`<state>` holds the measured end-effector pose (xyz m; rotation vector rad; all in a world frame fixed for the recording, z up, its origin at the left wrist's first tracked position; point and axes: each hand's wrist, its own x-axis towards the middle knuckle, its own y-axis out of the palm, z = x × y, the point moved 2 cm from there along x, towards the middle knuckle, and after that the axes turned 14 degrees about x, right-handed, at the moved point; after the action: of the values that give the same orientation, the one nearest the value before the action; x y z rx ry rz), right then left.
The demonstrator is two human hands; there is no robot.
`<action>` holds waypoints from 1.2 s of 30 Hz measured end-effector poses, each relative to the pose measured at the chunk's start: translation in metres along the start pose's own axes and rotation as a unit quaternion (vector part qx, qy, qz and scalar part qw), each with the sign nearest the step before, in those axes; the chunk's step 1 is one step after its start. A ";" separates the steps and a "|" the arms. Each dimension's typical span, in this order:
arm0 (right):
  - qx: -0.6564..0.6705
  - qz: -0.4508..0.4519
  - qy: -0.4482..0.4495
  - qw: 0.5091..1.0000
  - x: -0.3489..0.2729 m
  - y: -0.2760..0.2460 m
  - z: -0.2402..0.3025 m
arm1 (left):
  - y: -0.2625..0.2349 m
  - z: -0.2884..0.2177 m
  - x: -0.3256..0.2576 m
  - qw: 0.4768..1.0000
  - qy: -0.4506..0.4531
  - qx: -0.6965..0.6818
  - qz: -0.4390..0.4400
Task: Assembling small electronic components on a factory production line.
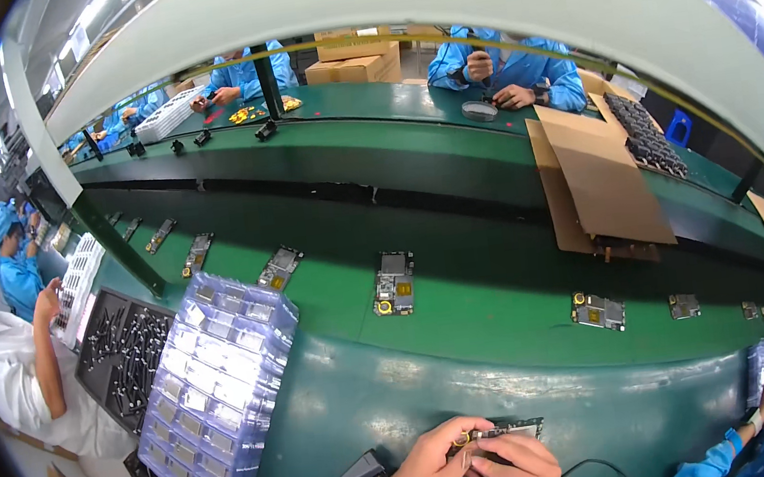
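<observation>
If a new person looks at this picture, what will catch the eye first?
Probably the long green conveyor belt crossing the middle, dotted with small circuit boards. At lower left leans a tall stack of clear bluish plastic trays. At the bottom edge, the left hand and right hand together hold a small circuit board.

The one head view looks steeply down and forward from above the near bench edge, hands (470,469) close at the lower rim, the green belt (465,309) running left to right beyond, far workers small.
</observation>
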<state>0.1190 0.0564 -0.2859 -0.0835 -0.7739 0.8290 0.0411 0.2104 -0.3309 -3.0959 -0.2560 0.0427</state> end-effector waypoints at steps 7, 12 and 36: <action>-0.075 -0.014 0.004 0.997 0.008 -0.020 -0.014 | -0.019 -0.008 0.001 0.995 -0.090 -0.026 -0.029; -0.079 0.046 -0.024 0.995 0.000 -0.004 -0.039 | -0.014 -0.005 0.001 0.995 -0.091 -0.001 -0.037; -0.102 0.121 -0.099 0.982 0.006 -0.011 -0.011 | -0.027 -0.032 -0.011 0.945 0.114 0.304 -0.016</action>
<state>0.1353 0.0549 -0.2863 -0.2842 -1.0504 0.9958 0.0268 0.2346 -0.2976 -2.4513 -0.2293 -0.1993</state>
